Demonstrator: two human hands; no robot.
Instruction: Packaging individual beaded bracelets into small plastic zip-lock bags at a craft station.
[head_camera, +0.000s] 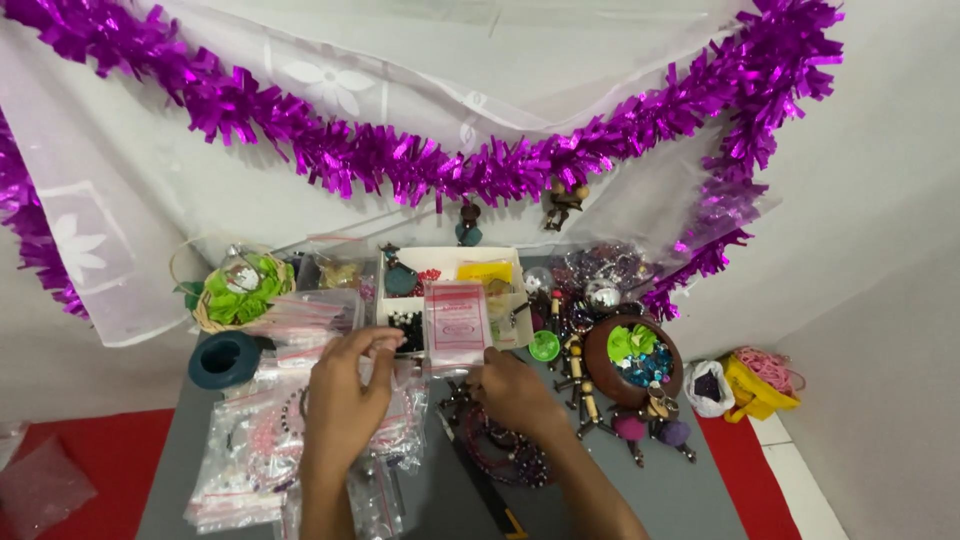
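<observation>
My left hand (345, 385) and my right hand (512, 390) hold up a small clear zip bag (458, 325) with a red-striped top, one hand at each lower corner. The bag hangs in front of a white compartment box (450, 262) full of beads and trinkets. Under my left hand lies a spread of clear plastic bags (250, 450) with bead strings inside. A dark beaded necklace (510, 455) lies beneath my right wrist on the grey table (680, 500).
A brown bowl (598, 365) with green and blue pieces stands right of my hands, wooden bead figures beside it. A teal ring (225, 358) and a basket with a green flower (240, 290) sit left. Purple tinsel (420, 165) hangs on the white curtain behind. Yellow bag (755, 390) at right.
</observation>
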